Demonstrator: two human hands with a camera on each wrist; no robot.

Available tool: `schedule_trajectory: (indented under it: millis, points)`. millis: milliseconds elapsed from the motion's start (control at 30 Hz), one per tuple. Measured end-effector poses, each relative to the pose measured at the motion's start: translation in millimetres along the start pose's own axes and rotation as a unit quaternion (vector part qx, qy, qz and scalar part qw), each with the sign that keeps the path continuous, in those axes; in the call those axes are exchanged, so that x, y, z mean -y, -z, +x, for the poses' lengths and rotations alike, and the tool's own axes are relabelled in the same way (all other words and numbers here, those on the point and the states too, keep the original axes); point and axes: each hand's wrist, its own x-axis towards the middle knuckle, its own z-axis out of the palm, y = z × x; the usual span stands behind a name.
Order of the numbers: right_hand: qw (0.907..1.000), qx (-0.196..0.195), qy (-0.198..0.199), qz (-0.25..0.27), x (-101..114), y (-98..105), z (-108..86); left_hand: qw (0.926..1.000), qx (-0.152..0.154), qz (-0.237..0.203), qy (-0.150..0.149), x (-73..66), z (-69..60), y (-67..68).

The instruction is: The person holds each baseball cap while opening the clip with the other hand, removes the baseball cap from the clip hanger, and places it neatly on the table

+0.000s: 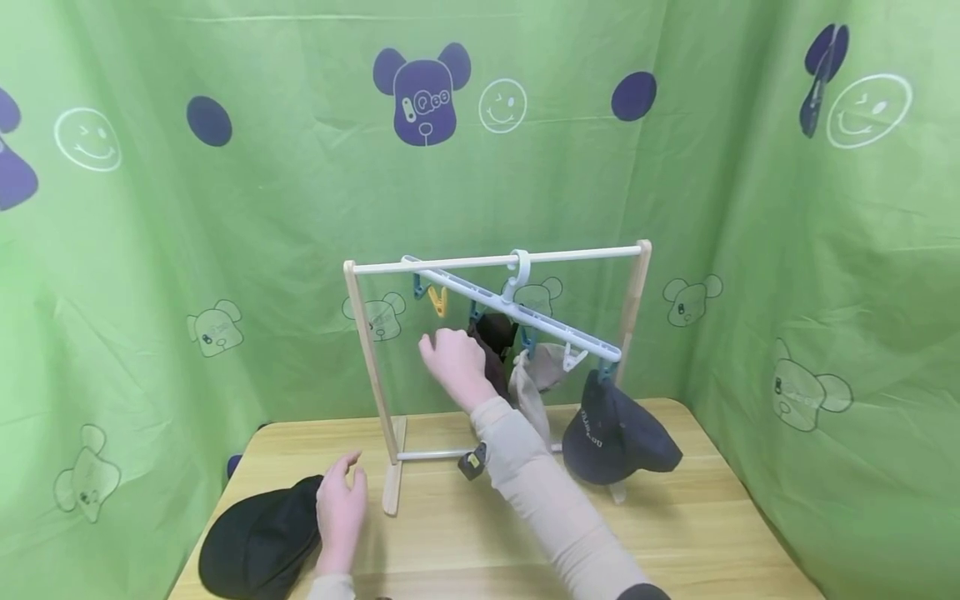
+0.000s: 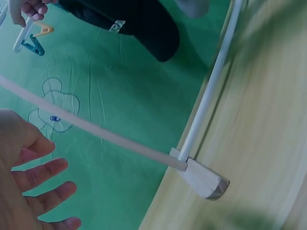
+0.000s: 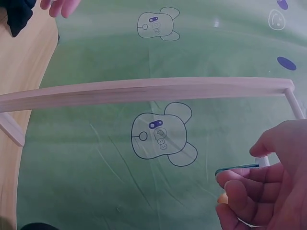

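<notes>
My right hand point(image 1: 456, 358) is raised in front of the pale blue clip hanger point(image 1: 480, 292), below its yellow clip point(image 1: 438, 302) and a teal clip point(image 1: 418, 287). Its fingers point(image 3: 240, 191) bend loosely, with the thumb apart; a teal clip point(image 3: 235, 168) shows behind them, and nothing is visibly gripped. My left hand point(image 1: 341, 508) has spread fingers and holds nothing. It is beside the black cap point(image 1: 258, 542) on the table; whether they touch cannot be told. From the hanger hang a navy cap point(image 1: 615, 433), a beige cap point(image 1: 531, 392) and a dark cap point(image 1: 491, 346), partly hidden by my right arm.
The hanger hooks over the top bar of a wooden rack point(image 1: 367, 358), slanting across it. A white clip point(image 1: 573, 358) on it holds nothing. The rack stands on a wood-grain table point(image 1: 450, 517), with green printed curtains point(image 1: 300, 192) around.
</notes>
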Motion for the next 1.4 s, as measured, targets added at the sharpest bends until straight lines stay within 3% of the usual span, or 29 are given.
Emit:
schedule_trajectory:
  millis: [533,667,867,1133,1400]
  points:
    - [0.9945,-0.095,0.022,0.04,-24,15,-1.5,0.998,-0.011,-0.029,-0.054,-18.3,9.0,-12.3]
    - [0.9923,-0.111,0.022,0.051,-30,16,-0.2,0.9982,-0.003,-0.032,-0.05,-22.3,12.4,-15.0]
    - [0.9902,-0.122,0.016,0.068,-38,19,-0.7,0.9978,0.015,-0.044,-0.048,-32.0,17.0,-18.7]
    - [0.988,-0.141,0.013,0.061,-47,16,-2.7,0.9954,0.023,-0.051,-0.077,-46.7,20.1,-23.3]
    - [0.9882,-0.125,-0.012,0.087,-57,7,1.6,0.9935,0.03,-0.065,-0.088,-59.9,22.9,-28.7]
